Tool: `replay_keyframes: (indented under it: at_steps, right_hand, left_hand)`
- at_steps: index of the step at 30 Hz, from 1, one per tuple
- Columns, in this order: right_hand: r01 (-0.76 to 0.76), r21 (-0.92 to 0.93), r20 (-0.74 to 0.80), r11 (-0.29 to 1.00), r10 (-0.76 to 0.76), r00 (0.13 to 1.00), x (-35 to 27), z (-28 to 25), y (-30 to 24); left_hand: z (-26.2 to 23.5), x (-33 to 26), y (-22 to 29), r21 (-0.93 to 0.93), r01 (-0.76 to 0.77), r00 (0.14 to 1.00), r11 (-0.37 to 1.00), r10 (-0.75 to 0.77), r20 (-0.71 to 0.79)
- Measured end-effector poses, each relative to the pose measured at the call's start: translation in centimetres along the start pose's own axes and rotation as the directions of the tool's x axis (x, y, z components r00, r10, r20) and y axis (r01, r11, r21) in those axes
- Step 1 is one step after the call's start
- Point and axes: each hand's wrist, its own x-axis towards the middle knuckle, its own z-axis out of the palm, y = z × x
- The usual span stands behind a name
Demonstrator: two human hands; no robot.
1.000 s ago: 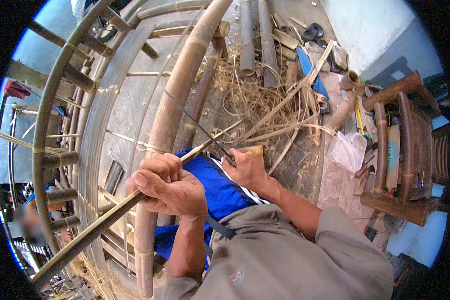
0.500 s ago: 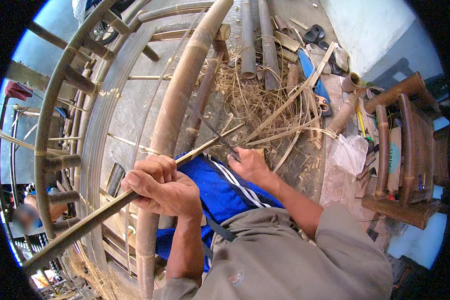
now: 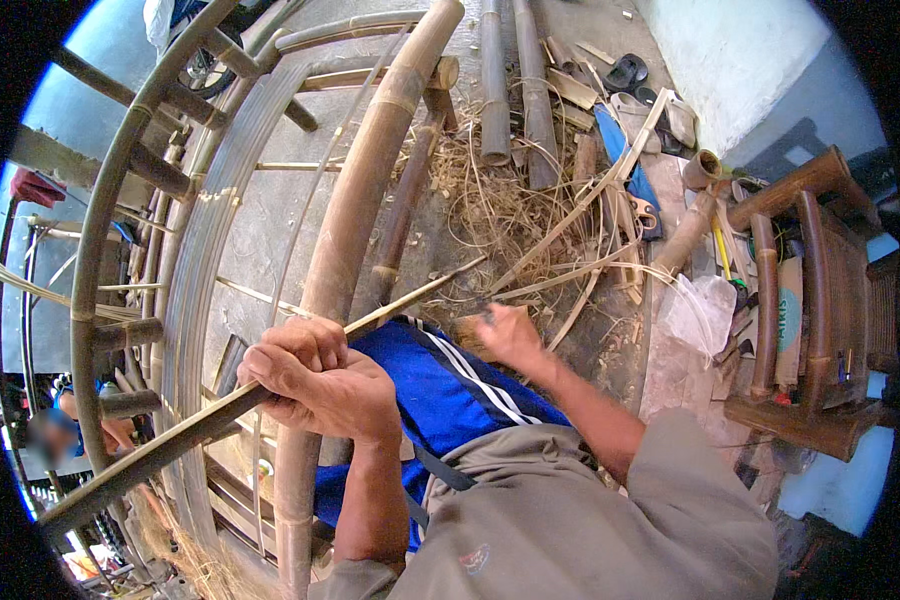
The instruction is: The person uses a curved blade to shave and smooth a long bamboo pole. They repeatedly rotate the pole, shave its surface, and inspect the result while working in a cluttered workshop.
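My left hand point(image 3: 315, 375) is closed around a split bamboo strip point(image 3: 150, 460), dark on its skin side with a pale edge. The strip slants from the lower left up toward the middle, across a thick bamboo rail point(image 3: 355, 210); my fist is above that rail. To the right, my right hand point(image 3: 515, 338) is closed and smeared by motion, to the right of the strip's far end. It grips a dark knife, plain in the earlier frame; now only a dark blur shows at the fingers.
A bamboo bench frame with slats point(image 3: 205, 220) stands at left. Shavings point(image 3: 505, 215) heap on the floor ahead, near bamboo poles point(image 3: 495, 90) and a handsaw point(image 3: 645, 215). At right are a plastic bag point(image 3: 700, 312) and a bamboo chair point(image 3: 820, 290). Another person point(image 3: 70, 425) is far left.
My right hand has moved slightly right and down, and the knife blade has come away from the strip. My left hand keeps its grip, shifted slightly left.
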Motion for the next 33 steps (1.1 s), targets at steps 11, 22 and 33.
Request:
replay_keyframes:
  at_steps: [11, 22, 33]
  right_hand:
    - [0.53, 0.137, -0.024, 0.837, -0.532, 0.847, -6.4, -4.6, -8.6]
    - [0.285, 0.055, -0.009, 0.957, -0.285, 0.959, -5.8, -4.1, -9.4]
    - [0.363, -0.008, -0.012, 0.932, -0.363, 0.932, -3.9, -2.3, -6.6]
  left_hand:
    - [-1.7, 0.0, 0.6, -0.256, 0.202, 0.906, 0.945, -0.081, 0.415]
    - [-2.3, 0.2, 0.7, -0.229, 0.168, 0.901, 0.959, -0.055, 0.431]
    - [-1.8, 1.0, 0.3, -0.331, 0.189, 0.891, 0.924, -0.019, 0.455]
